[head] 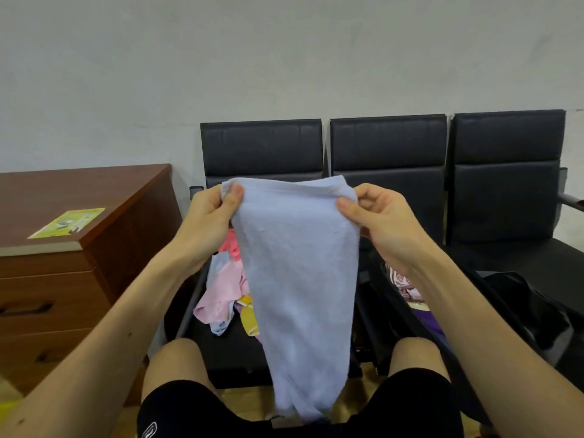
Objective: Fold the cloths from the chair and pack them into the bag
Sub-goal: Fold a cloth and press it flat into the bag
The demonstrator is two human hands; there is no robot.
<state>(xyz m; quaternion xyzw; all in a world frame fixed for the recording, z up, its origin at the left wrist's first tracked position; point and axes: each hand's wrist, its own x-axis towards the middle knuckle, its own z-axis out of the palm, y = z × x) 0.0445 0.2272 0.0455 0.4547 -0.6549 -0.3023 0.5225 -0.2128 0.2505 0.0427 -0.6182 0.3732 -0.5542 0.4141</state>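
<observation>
A pale lavender cloth (300,279) hangs in front of me, held up by its top edge. My left hand (211,216) pinches the upper left corner and my right hand (376,219) pinches the upper right corner. Its lower end reaches down between my knees. Behind it, on the left seat of the black chair row (262,153), lies a heap of pink, yellow and light blue cloths (224,289). A black bag (531,308) lies on the seats to the right, with a purple and white printed cloth (407,289) beside my right forearm.
A brown wooden drawer cabinet (79,248) stands at the left with a green leaflet (68,222) on top. A grey wall rises behind the chairs. A chair armrest (568,200) juts out at the right edge. My knees in black shorts are at the bottom.
</observation>
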